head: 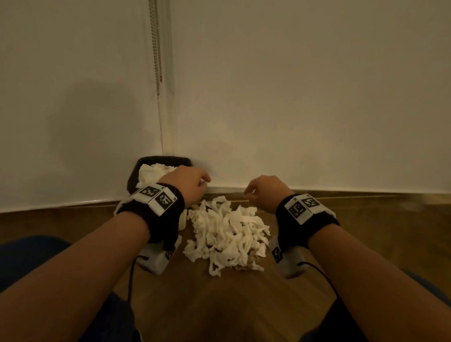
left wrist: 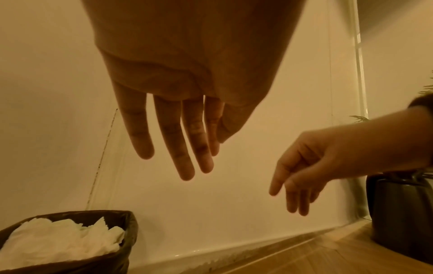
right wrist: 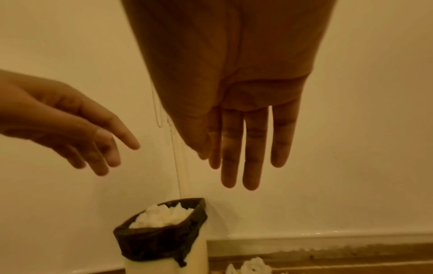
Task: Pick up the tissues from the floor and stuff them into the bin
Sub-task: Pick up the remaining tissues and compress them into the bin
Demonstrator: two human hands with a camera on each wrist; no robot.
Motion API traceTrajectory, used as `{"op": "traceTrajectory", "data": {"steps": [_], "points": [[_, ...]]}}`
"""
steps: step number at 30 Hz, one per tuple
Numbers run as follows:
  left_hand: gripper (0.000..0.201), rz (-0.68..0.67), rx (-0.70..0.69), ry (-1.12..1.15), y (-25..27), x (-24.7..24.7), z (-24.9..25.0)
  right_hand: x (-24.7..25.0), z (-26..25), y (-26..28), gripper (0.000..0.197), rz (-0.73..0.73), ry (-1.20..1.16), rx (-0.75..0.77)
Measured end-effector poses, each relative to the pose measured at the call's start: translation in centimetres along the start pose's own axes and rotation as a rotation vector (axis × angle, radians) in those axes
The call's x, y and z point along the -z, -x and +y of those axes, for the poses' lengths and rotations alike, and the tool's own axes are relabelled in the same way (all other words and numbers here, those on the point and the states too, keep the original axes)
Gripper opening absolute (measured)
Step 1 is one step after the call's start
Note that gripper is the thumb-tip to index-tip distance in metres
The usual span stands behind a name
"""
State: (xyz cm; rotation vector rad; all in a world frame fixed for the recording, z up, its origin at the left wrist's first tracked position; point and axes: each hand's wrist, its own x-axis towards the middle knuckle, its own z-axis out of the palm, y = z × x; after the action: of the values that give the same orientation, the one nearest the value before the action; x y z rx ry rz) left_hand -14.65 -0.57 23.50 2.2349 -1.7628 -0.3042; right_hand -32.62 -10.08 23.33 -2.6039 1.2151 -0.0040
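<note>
A heap of white crumpled tissues lies on the wooden floor between my forearms. The small white bin with a dark liner stands by the wall, filled to its rim with tissues. My left hand hovers beside the bin, above the heap's left edge, fingers straight and spread, holding nothing. My right hand hangs over the heap's far right side, fingers extended and empty.
White roller blinds with a bead chain close off the far side. A dark plant pot stands on the floor at the right. My knees in dark trousers flank the heap.
</note>
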Motion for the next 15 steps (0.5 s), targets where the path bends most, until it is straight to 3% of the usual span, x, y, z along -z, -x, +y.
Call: {"op": "traceTrajectory", "data": {"steps": [5,9,15], "points": [[0.032,-0.015,0.013,-0.029,-0.8,-2.5,0.6,-2.5,2.5,-0.2,0.026,-0.023,0.013,-0.028],[0.033,-0.151,0.054,-0.106,-1.8,-5.7,1.0,-4.8,4.9,-0.1,0.027,-0.032,-0.085,-0.089],[0.029,-0.263,0.152,0.035,-2.7,-12.6,0.1,-8.7,9.5,0.1,0.025,-0.135,-0.089,-0.205]]}}
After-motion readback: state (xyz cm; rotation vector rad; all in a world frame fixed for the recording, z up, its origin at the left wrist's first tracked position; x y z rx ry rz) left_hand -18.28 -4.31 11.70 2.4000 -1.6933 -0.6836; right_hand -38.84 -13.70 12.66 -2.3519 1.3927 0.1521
